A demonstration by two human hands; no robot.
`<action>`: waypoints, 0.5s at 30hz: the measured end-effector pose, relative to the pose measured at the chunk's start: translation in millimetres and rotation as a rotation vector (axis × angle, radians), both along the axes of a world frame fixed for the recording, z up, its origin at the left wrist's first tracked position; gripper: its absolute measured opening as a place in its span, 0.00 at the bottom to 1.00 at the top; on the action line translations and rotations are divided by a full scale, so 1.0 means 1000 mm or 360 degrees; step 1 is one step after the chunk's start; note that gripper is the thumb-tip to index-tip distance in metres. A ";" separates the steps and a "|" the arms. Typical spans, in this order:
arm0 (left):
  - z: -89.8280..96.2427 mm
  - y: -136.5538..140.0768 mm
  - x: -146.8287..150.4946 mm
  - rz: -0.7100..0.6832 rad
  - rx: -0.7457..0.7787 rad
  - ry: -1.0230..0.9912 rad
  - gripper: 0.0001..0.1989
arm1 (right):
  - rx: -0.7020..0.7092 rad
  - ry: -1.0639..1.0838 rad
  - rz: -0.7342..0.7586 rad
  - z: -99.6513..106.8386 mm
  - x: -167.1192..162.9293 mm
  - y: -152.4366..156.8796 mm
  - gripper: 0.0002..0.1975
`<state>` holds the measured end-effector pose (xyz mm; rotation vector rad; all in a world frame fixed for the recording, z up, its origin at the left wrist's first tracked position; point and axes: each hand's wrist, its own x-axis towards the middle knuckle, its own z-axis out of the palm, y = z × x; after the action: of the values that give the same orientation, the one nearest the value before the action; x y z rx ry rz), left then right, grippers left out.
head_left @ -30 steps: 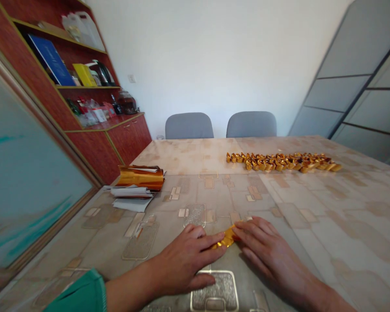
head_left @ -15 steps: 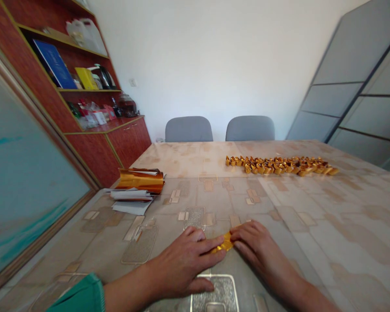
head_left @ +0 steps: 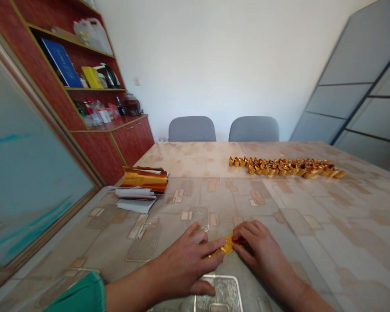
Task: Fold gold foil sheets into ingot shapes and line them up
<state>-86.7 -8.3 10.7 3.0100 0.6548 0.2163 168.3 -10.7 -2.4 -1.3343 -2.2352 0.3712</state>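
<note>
Gold paper piece (head_left: 228,245) lies flat on the desk (head_left: 315,255), lower centre of the frame, slightly right of the midline; both hands are on it, so only its middle shows.

Left hand (head_left: 193,262), lower centre: index and middle fingers stretched out, tips pressing the left end of the piece down. Thumb stands well apart below; the fingers are loosely spread, not gripping around the piece.

Right hand (head_left: 263,251), lower right of centre: fingers bent and close together, thumb drawn in beneath, pinching the right end of the piece. The exact contact is hidden under the fingertips.

Green sleeve (head_left: 79,294) on the left forearm, lower left corner.

Left of centre on the desk: a curled stack of gold sheets (head_left: 144,178), with grey-white sheets (head_left: 137,204) just below it. Right of centre, farther back: many folded gold pieces (head_left: 289,168), packed side by side in a long band.

Beyond the far edge, two grey chairs (head_left: 192,129). Upper left: red cabinet (head_left: 134,138), its shelves carrying white jugs (head_left: 95,35) and a blue flat item (head_left: 62,63).
</note>
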 end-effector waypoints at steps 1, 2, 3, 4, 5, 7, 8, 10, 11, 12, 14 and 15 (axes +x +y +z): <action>0.000 0.000 -0.001 -0.0013 0.0016 0.0026 0.35 | -0.0008 -0.0017 0.0012 0.001 0.000 0.001 0.06; 0.000 0.000 -0.002 -0.0024 0.0023 0.0041 0.35 | -0.0017 -0.0033 0.0024 0.002 0.000 0.002 0.06; 0.000 0.000 -0.003 -0.0032 0.0019 0.0048 0.35 | -0.0021 -0.0045 0.0033 0.003 -0.001 0.003 0.06; 0.000 0.000 -0.005 -0.0041 0.0009 0.0048 0.35 | -0.0023 -0.0053 0.0036 0.004 -0.001 0.003 0.06; 0.000 -0.001 -0.006 -0.0050 -0.0003 0.0046 0.35 | -0.0025 -0.0057 0.0036 0.004 -0.001 0.004 0.06; 0.001 -0.001 -0.010 -0.0058 -0.0021 0.0041 0.35 | -0.0029 -0.0056 0.0034 0.004 -0.001 0.004 0.05; 0.002 -0.001 -0.011 -0.0060 -0.0030 0.0039 0.35 | -0.0030 -0.0053 0.0033 0.003 -0.001 0.004 0.05; 0.004 0.000 -0.011 -0.0061 -0.0053 0.0024 0.35 | -0.0046 -0.0046 0.0038 0.003 -0.001 0.003 0.05; 0.006 0.001 -0.008 -0.0050 -0.0069 0.0007 0.35 | -0.0062 -0.0046 0.0040 0.004 -0.001 0.003 0.04; 0.007 0.001 -0.005 -0.0029 -0.0089 -0.0021 0.33 | -0.0078 -0.0051 0.0040 0.005 -0.002 0.004 0.04; 0.008 0.003 0.008 0.0072 -0.0138 -0.0094 0.26 | -0.0118 -0.0095 0.0052 0.009 -0.002 0.008 0.05; 0.008 0.004 0.017 0.0136 -0.0163 -0.0131 0.20 | -0.0137 -0.0135 0.0071 0.012 -0.002 0.011 0.06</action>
<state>-70.0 -4.4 18.3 2.8618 0.7629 0.2990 166.1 0.6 9.4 -1.3695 -2.3462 0.4385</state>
